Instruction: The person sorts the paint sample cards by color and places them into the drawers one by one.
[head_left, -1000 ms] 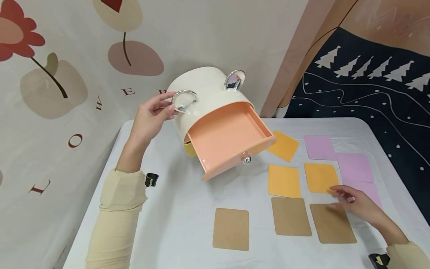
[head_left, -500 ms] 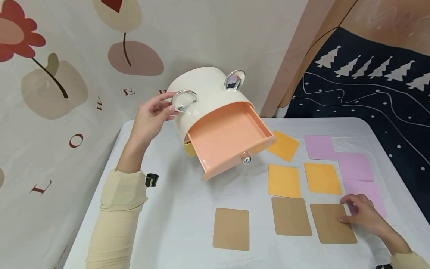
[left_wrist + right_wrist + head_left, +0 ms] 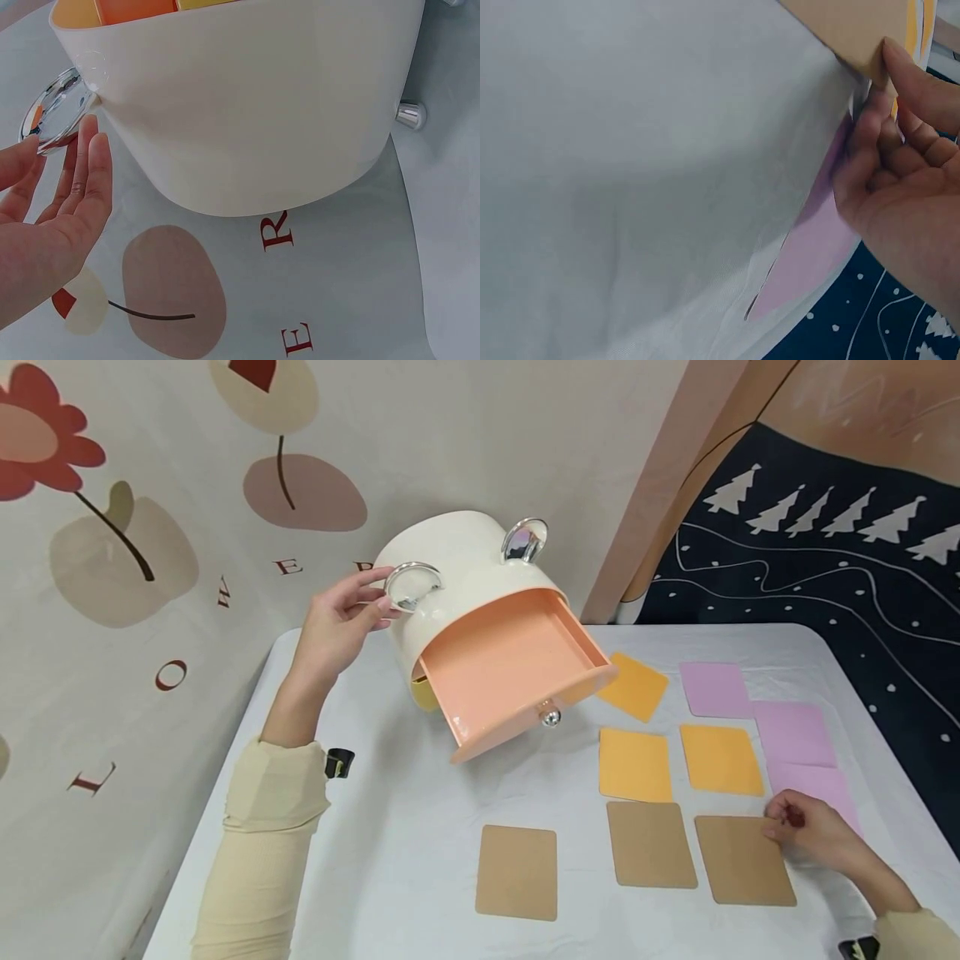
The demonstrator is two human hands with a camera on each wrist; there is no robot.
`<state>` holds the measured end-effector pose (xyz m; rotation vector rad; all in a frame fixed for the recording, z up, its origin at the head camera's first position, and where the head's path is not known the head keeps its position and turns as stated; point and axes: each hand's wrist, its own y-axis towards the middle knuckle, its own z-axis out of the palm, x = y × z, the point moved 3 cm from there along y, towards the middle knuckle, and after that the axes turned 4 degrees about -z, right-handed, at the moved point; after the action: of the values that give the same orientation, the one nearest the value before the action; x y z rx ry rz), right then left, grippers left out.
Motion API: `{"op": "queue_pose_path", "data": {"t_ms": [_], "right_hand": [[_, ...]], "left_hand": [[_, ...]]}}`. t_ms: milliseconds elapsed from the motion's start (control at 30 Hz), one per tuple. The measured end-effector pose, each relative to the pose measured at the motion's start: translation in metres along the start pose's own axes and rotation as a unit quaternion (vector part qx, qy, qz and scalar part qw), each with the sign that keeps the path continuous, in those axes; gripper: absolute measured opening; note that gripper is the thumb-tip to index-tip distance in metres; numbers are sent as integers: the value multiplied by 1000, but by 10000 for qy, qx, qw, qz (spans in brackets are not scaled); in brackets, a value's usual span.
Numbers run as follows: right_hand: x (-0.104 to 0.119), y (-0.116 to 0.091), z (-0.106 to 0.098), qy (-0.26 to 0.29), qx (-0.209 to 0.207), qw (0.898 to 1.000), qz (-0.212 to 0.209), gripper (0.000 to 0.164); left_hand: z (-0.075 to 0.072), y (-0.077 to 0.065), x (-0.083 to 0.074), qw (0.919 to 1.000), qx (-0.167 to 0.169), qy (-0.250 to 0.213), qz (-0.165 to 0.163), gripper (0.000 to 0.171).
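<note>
A cream rounded drawer box [image 3: 465,556] with two shiny silver ears stands on the table at the back, its peach drawer [image 3: 517,652] pulled out. My left hand [image 3: 337,622] pinches the box's left silver ear [image 3: 412,587] between thumb and fingers; the left wrist view shows this ear [image 3: 56,112] beside the cream wall. At the right, my right hand [image 3: 817,835] pinches the upper right corner of a brown card [image 3: 742,864] between thumb and index finger. In the right wrist view that card [image 3: 855,30] has its corner lifted slightly off the cloth.
Two more brown cards lie on the white table [image 3: 405,860], one apart [image 3: 516,872] and one [image 3: 651,845] beside the pinched card. Three orange cards [image 3: 634,764] and several purple cards [image 3: 795,733] lie behind them. A printed curtain [image 3: 187,693] hangs close behind the box.
My right hand has moved back from over the orange and brown cards to the brown card's corner and now pinches it. The left hand, box and drawer have stayed put.
</note>
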<state>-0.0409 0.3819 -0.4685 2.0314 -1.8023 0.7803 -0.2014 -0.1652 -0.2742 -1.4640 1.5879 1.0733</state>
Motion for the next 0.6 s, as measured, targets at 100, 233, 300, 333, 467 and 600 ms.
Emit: {"op": "queue_pose_path", "data": {"t_ms": [100,233,300,333,467,600], "right_hand": [[-3,2,-6,254,161,9990,328,9],[-8,8,-16,697,72,9954,659,6],[-15,12,-20,925,-58,9931,724,11],[-22,15,-22,1050,-153,9917,727,13],[-60,33,-25,1288,-595,9883,551,18],[-79,60,-31,1560,-1084,9812,340,19]], "left_hand": [[1,0,1,10000,8,-8,17,35],[0,0,0,10000,0,-17,20,35],[0,0,0,10000,6,-18,11,35],[0,0,0,10000,10,-30,3,35],[-1,0,0,9999,30,-129,5,35],[-1,1,0,9999,19,-120,49,35]]}}
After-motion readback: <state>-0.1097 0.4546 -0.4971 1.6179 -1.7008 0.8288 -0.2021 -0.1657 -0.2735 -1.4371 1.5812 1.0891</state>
